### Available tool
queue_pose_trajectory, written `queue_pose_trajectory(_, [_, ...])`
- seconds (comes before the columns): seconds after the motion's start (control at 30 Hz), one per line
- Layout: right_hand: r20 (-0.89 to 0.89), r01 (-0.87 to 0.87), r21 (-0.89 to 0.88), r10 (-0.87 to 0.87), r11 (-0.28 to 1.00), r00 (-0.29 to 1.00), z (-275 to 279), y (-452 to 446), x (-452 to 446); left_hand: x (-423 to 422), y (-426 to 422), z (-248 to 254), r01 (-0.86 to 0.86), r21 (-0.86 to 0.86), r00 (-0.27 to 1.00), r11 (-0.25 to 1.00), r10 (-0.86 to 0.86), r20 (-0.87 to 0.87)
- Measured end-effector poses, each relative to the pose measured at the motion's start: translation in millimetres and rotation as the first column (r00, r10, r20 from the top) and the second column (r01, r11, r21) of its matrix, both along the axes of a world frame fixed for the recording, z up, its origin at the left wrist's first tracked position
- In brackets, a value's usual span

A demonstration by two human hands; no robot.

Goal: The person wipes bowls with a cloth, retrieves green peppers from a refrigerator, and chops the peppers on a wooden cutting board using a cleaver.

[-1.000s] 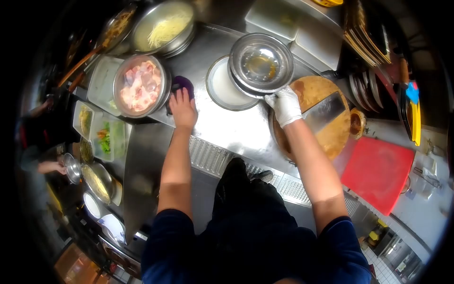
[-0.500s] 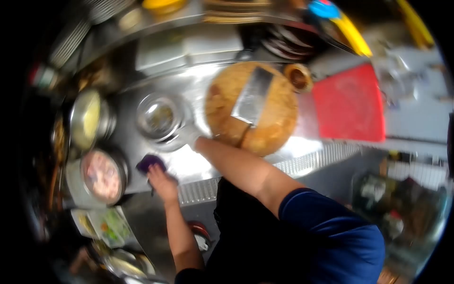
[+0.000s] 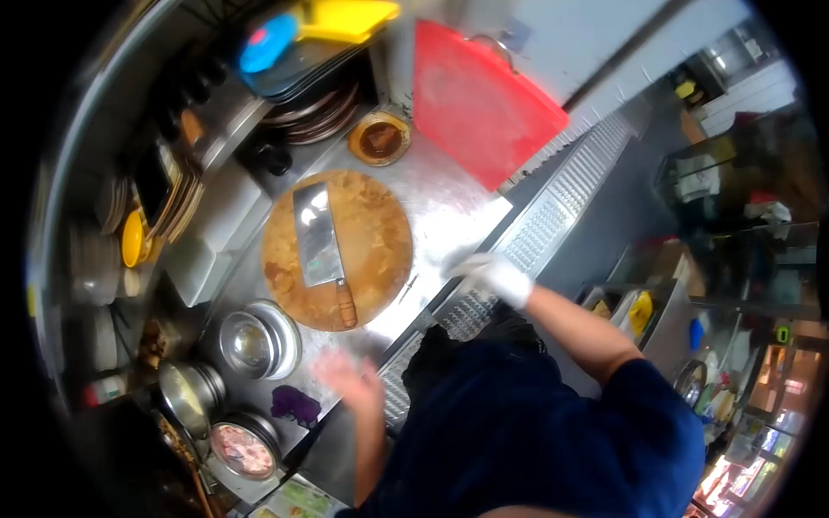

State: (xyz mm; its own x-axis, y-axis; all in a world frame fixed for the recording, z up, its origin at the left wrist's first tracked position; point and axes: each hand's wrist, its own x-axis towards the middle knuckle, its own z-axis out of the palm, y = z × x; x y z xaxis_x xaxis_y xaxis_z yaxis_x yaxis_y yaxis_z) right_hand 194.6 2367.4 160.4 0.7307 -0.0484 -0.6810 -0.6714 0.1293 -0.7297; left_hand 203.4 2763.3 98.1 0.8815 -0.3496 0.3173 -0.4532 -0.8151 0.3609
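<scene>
Left hand near purple cloth

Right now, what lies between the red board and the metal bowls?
In the head view, a round wooden chopping board lies between them, with a cleaver resting on it; bare steel counter shows toward the red board.

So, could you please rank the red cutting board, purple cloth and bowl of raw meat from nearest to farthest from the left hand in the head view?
1. Purple cloth, just left of the left hand.
2. Bowl of raw meat, lower left.
3. Red cutting board, far upper right.
</scene>
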Motion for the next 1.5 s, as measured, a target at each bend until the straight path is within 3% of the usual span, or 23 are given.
queue_pose_trajectory(0.03, [0.050, 0.141, -0.062, -0.138, 0.988, 0.989, -7, -24, -26, 16, -56, 39, 0.152, 0.007, 0.988, 0.988, -0.152, -0.027])
queue_pose_trajectory(0.1, [0.005, 0.290, -0.124, -0.292, 0.949, 0.956, -29, -74, -72, 49, -144, 49, 0.343, 0.113, 0.939, 0.933, -0.337, -0.069])
queue_pose_trajectory(0.17, [-0.097, 0.330, -0.124, -0.343, 0.936, 0.934, -31, -117, -101, 96, -220, 20, 0.434, 0.279, 0.880, 0.856, -0.470, 0.073])
queue_pose_trajectory(0.2, [-0.015, 0.334, -0.189, -0.343, 0.923, 0.939, -47, -141, -120, 126, -250, -1, 0.467, 0.385, 0.836, 0.796, -0.539, 0.100])
queue_pose_trajectory(0.23, [0.063, 0.349, -0.264, -0.345, 0.899, 0.937, -75, -167, -144, 149, -269, -17, 0.483, 0.502, 0.853, 0.718, -0.515, -0.085])
queue_pose_trajectory(0.27, [0.136, 0.366, -0.339, -0.340, 0.867, 0.931, -89, -193, -166, 171, -285, -25, 0.445, 0.690, 0.871, 0.570, -0.453, -0.188])
queue_pose_trajectory(0.3, [-0.009, 0.342, -0.338, -0.366, 0.877, 0.931, -73, -222, -183, 192, -301, -32, 0.432, 0.826, 0.874, 0.361, -0.394, -0.285])
queue_pose_trajectory(0.37, [0.052, 0.402, -0.422, -0.422, 0.812, 0.905, -82, -277, -239, 190, -290, -22, 0.405, 0.906, 0.866, 0.123, -0.369, -0.337])
queue_pose_trajectory(0.4, [0.045, 0.504, -0.374, -0.528, 0.778, 0.848, -81, -300, -270, 214, -261, -67, 0.410, 0.896, 0.870, 0.168, -0.368, -0.329])
queue_pose_trajectory(0.47, [0.010, 0.662, -0.289, -0.690, 0.691, 0.724, -74, -340, -341, 183, -268, -44, 0.394, 0.918, 0.890, 0.047, -0.270, -0.369])
queue_pose_trajectory(0.57, [0.025, 0.837, -0.250, -0.861, 0.487, 0.509, -87, -378, -436, 114, -329, -5, 0.402, 0.916, 0.916, 0.007, -0.015, -0.402])
queue_pose_trajectory(0.7, [-0.005, 0.901, -0.234, -0.927, 0.366, 0.375, -108, -405, -501, 26, -467, -5, 0.716, 0.683, 0.697, 0.141, -0.175, -0.695])
queue_pose_trajectory(0.77, [0.028, 0.909, -0.199, -0.925, 0.366, 0.378, -103, -418, -500, -1, -527, -36, 0.791, 0.557, 0.561, 0.255, -0.665, -0.492])
queue_pose_trajectory(0.83, [0.031, 0.869, -0.245, -0.893, 0.429, 0.449, -91, -433, -488, -17, -620, -44, 0.812, 0.560, 0.449, 0.167, -0.792, -0.414])
queue_pose_trajectory(0.93, [0.066, 0.759, -0.382, -0.804, 0.527, 0.591, -84, -465, -472, -21, -763, -51, 0.772, 0.626, 0.436, 0.110, -0.808, -0.396])
queue_pose_trajectory(0.97, [0.112, 0.575, -0.620, -0.665, 0.534, 0.738, -78, -477, -469, -16, -809, -58, 0.756, 0.647, 0.439, 0.094, -0.806, -0.397])
queue_pose_trajectory(1.1, [0.121, 0.515, -0.698, -0.627, 0.498, 0.770, -57, -528, -478, 18, -981, -55, 0.599, 0.797, 0.501, -0.080, -0.738, -0.451])
queue_pose_trajectory(1.2, [0.026, 0.472, -0.769, -0.717, 0.431, 0.697, -75, -560, -515, 70, -1087, -108, 0.439, 0.895, 0.604, -0.080, -0.711, -0.360])
queue_pose_trajectory(1.3, [-0.157, 0.447, -0.785, -0.837, 0.428, 0.524, -95, -569, -550, 113, -1147, -117, 0.186, 0.929, 0.546, -0.320, -0.753, -0.368])
queue_pose_trajectory(1.37, [-0.176, 0.870, -0.434, -0.969, 0.232, 0.171, -124, -571, -579, 131, -1173, -110, 0.099, 0.845, 0.516, -0.526, -0.699, -0.496])
queue_pose_trajectory(1.4, [-0.231, 0.834, -0.461, -0.949, 0.302, 0.216, -116, -581, -580, 148, -1178, -145, -0.009, 0.881, 0.406, -0.473, -0.807, -0.429])
queue_pose_trajectory(1.43, [-0.256, 0.848, -0.427, -0.941, 0.315, 0.221, -121, -586, -592, 153, -1185, -172, 0.028, 0.873, 0.400, -0.487, -0.795, -0.456])
queue_pose_trajectory(1.5, [-0.222, 0.877, -0.410, -0.960, 0.252, 0.172, -141, -595, -613, 161, -1192, -186, 0.052, 0.866, 0.345, -0.497, -0.805, -0.482])
